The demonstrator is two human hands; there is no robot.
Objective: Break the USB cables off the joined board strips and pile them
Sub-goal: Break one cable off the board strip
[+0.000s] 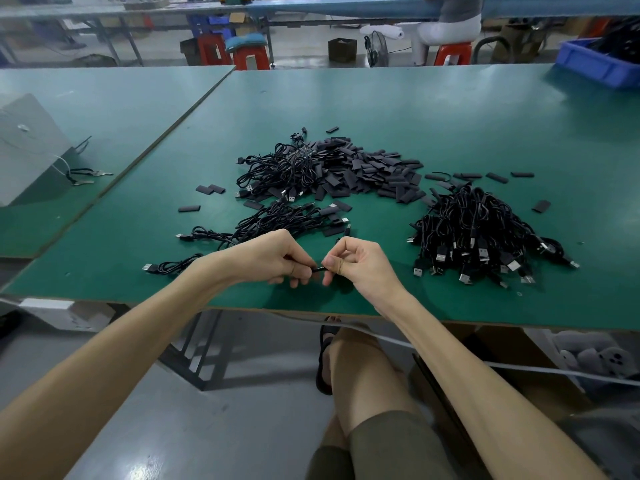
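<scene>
item: small black piece (319, 269), held just above the near edge of the green table (450, 109); too small to tell whether it is cable or board strip. left hand (277, 259): fingers curled, thumb and fingertips pinching the left end of the piece. right hand (360, 265): fingers curled, thumb and forefinger pinching the right end; the two hands nearly touch. large pile of usb cables (485, 237): on the table to the right of the hands, many plugs pointing toward the near edge. tangle of cables (284, 168): at table centre, touching a heap of flat black strips (374, 171) on its right. smaller bunch of cables (284, 218): just beyond the hands. single coiled cable (169, 266): left of the left forearm, near the table edge. stray black strips (188, 208): scattered round the heaps. blue bin (602, 65): far right corner of the table, dark contents. grey box (27, 150): on the adjoining table at left, keys (86, 176) beside it. red stools (249, 57): on the floor beyond the table.
</scene>
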